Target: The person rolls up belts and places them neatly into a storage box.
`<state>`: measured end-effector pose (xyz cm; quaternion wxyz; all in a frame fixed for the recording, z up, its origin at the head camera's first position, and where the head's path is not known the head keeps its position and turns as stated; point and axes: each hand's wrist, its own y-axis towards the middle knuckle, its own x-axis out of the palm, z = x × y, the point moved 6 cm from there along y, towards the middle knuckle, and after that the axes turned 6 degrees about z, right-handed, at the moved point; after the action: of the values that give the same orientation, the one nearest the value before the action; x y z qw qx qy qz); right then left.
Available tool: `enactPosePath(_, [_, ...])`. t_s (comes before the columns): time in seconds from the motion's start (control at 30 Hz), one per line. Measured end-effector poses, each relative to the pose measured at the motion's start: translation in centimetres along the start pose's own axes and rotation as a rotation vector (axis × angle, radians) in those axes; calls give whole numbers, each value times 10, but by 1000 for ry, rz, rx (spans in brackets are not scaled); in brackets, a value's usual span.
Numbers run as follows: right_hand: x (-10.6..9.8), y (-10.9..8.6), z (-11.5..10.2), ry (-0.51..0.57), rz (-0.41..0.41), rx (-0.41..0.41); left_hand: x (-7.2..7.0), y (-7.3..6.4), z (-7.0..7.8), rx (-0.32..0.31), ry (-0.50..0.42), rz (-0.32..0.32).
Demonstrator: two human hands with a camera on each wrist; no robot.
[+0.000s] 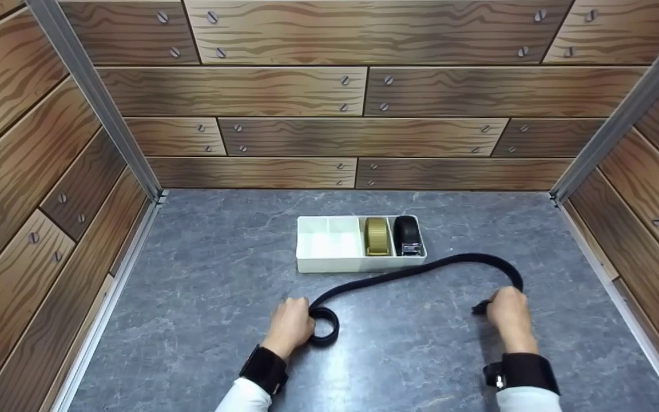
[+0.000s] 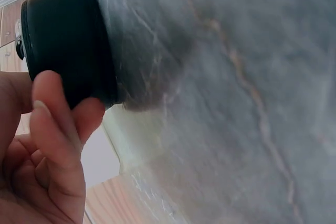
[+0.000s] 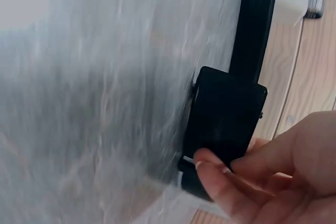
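A black belt runs in a curve over the grey surface between both hands. At its left end it is wound into a small round coil, standing on edge. My left hand pinches this coil at its side; the left wrist view shows the fingertips against the rolled strap. My right hand grips the other end, where the belt loops back toward me. There, in the right wrist view, thumb and fingers pinch a flat black buckle by its lower end.
Behind the belt stands a white divided tray. A gold ribbed roll and a black rolled belt with a metal buckle sit in its right compartments. Wood-patterned panels with grey metal corner posts enclose the surface at the back and both sides.
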<state>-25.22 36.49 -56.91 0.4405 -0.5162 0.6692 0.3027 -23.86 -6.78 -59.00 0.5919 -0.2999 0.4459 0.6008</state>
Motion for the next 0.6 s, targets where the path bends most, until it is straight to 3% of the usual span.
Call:
enactPosePath(0.23, [-7,12,15,-20,-46,-5,4,-4,0,-35,-52,-9])
enactPosePath(0.47, [-11,2,6,-49,-174,-19,5,-5,0,-83,-67,-3])
enactPosePath(0.6, [-25,-7,-3,-63,-208,73,5,-5,1,-107,-68,-8])
